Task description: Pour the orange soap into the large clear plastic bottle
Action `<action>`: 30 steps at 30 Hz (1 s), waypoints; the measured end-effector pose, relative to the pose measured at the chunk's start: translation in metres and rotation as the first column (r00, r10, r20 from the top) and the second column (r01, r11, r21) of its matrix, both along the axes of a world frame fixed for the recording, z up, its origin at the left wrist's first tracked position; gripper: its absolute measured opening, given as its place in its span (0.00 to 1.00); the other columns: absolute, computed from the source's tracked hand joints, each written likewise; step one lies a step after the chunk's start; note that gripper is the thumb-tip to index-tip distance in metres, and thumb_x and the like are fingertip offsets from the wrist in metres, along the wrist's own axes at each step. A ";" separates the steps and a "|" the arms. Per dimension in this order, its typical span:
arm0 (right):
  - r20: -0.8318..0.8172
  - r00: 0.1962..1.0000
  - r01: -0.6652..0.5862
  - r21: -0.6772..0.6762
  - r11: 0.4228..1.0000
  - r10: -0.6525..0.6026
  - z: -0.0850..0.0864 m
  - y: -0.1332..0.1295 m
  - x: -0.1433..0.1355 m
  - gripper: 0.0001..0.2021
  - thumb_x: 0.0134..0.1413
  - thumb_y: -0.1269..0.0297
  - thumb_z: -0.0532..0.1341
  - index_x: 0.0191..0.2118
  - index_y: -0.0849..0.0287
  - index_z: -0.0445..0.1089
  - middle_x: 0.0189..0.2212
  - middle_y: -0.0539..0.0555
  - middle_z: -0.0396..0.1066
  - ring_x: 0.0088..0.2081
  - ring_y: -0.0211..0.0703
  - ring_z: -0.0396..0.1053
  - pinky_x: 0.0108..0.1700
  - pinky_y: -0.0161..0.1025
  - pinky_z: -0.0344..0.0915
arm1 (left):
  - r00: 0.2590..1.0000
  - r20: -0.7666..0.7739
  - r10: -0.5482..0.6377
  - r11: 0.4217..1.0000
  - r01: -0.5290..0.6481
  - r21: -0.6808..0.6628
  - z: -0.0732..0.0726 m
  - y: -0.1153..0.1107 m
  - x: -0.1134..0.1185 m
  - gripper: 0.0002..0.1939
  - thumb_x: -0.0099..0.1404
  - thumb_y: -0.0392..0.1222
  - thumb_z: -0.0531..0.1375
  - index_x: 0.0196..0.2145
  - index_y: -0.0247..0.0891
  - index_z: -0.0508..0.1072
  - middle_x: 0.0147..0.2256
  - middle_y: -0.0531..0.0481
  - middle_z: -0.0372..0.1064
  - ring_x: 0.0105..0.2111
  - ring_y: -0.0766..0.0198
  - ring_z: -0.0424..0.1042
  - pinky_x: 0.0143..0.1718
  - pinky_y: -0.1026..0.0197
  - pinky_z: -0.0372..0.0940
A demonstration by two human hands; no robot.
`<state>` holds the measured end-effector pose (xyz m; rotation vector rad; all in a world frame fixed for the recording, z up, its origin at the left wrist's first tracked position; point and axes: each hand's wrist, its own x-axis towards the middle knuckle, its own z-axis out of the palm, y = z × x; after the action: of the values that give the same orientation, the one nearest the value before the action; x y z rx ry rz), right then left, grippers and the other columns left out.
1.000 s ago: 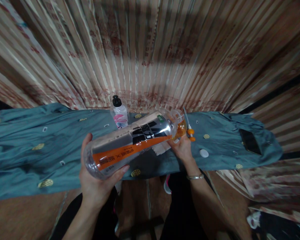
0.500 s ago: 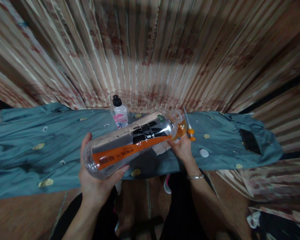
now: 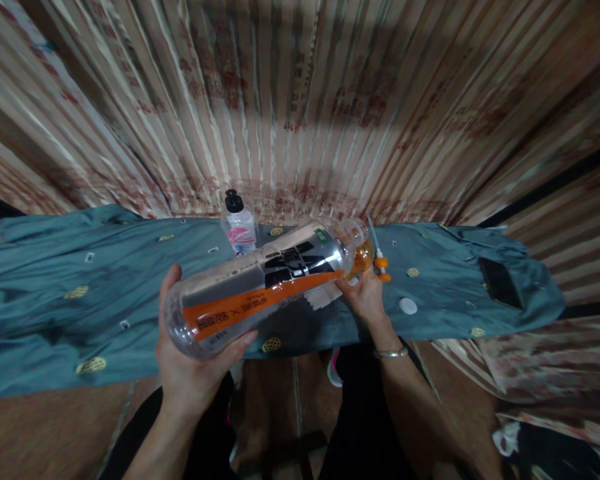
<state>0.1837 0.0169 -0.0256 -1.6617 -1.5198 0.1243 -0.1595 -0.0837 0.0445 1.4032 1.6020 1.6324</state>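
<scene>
Curtains (image 3: 280, 87) hung behind the bench (image 3: 145, 267), left hand (image 3: 190, 380) cupped a large tilted bottle (image 3: 255, 290), fingers spread, right hand (image 3: 367, 297) held a container (image 3: 364, 256) of amber liquid, fingers curled.

On the large bottle (image 3: 255, 283), “×” stands between blurred characters

The left hand (image 3: 195, 370) is cupped and spread wide, one digit raised at its outer side and another stretched inward, slanting up to the right. The left forearm (image 3: 157, 443) rises from the lower edge, leaning right. The right hand (image 3: 366, 293) is farther forward, its fingers curled in a closed grip and partly hidden. The right forearm (image 3: 423, 403) slants up and inward from the lower right, its wrist (image 3: 386, 337) roughly in line with it. The hands are well apart.
</scene>
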 end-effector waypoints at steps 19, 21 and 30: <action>-0.048 0.997 -0.063 0.005 0.998 0.063 0.004 -0.002 -0.001 0.31 0.59 0.42 0.66 0.60 0.57 0.72 0.50 0.64 0.84 0.50 0.64 0.85 0.50 0.55 0.83 | 0.994 0.059 0.091 0.996 -0.093 0.020 0.009 0.001 0.014 0.71 0.34 0.62 0.85 0.75 0.54 0.67 0.53 0.48 0.82 0.47 0.47 0.85 0.57 0.39 0.81; -0.038 0.997 -0.063 -0.007 0.998 0.062 0.004 -0.002 -0.001 0.31 0.59 0.42 0.66 0.61 0.57 0.72 0.50 0.65 0.84 0.51 0.65 0.84 0.51 0.55 0.83 | 0.992 0.061 0.115 0.993 -0.116 0.028 0.010 0.002 0.016 0.72 0.32 0.64 0.84 0.75 0.51 0.68 0.52 0.48 0.82 0.46 0.48 0.84 0.58 0.39 0.81; -0.041 0.998 -0.049 -0.038 0.998 0.047 0.005 -0.003 0.000 0.35 0.57 0.40 0.66 0.62 0.59 0.71 0.49 0.66 0.83 0.51 0.67 0.84 0.53 0.59 0.82 | 0.993 0.064 0.102 0.994 -0.105 0.041 0.012 0.001 0.016 0.71 0.33 0.61 0.85 0.75 0.52 0.68 0.52 0.49 0.82 0.46 0.48 0.85 0.54 0.42 0.83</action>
<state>0.1835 0.0143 -0.0203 -1.6439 -1.5363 0.2132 -0.1439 -0.0829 0.0561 1.2976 1.6377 1.7630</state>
